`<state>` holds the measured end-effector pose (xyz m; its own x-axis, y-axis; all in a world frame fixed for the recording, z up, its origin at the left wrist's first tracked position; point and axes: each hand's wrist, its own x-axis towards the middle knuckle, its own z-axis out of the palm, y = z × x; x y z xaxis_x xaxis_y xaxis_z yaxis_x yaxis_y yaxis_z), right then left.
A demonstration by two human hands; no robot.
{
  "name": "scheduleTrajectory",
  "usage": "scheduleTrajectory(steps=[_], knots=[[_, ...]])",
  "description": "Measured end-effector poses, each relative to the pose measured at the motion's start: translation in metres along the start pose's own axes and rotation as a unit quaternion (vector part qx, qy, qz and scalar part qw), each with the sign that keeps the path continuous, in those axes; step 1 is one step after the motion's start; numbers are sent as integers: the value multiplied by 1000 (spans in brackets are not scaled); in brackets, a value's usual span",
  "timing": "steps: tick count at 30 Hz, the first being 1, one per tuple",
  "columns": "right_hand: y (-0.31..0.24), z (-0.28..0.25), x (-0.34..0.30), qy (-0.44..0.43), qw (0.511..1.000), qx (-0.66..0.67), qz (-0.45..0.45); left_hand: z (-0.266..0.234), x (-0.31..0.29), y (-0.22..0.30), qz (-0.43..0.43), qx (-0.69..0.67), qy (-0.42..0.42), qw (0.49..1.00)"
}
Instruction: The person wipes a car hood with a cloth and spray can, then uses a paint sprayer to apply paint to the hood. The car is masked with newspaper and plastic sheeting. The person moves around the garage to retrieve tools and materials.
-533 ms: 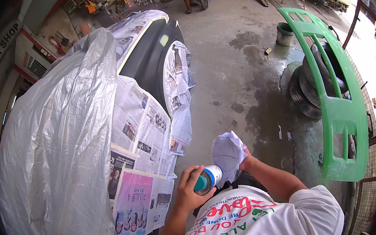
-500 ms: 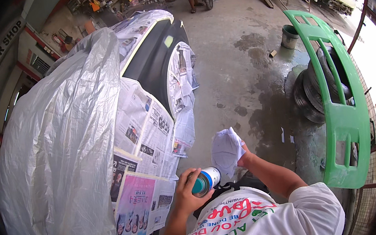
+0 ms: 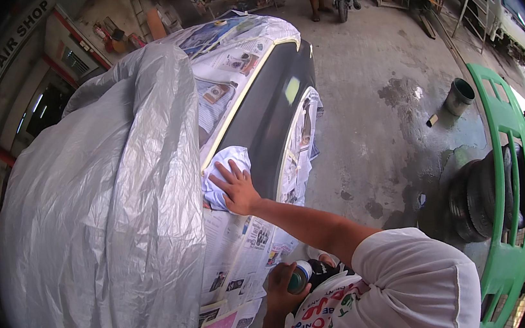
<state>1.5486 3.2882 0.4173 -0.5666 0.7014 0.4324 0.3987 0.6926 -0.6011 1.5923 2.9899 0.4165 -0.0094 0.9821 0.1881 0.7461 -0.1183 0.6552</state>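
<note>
Bright daylight, right-edge glare, fisheye bending, dark rim

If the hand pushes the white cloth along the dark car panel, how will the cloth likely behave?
The white cloth looks soft and crumpled under the right hand, so it probably bunches. It seems light. On the smooth dark panel it likely slides easily.

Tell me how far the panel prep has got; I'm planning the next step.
Masking looks done: newspaper and a plastic sheet cover the car around the bare dark panel. In hand: the right hand presses a white cloth on that panel; the left hand holds a spray can. No fresh coat shows.
</note>
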Motion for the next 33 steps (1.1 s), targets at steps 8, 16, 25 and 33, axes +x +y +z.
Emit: scheduleTrajectory(steps=[8, 16, 25, 33], knots=[[100, -23, 87, 104, 994, 4, 35, 25, 153, -46, -97, -6, -88, 991], [330, -99, 237, 210, 967, 3, 142, 74, 286, -53, -77, -4, -35, 996], [504, -140, 331, 262, 957, -17, 121, 116, 373, -32, -84, -13, -13, 996], [565, -119, 334, 358, 869, 129, 316, 123, 325, -29, -62, -4, -13, 998]])
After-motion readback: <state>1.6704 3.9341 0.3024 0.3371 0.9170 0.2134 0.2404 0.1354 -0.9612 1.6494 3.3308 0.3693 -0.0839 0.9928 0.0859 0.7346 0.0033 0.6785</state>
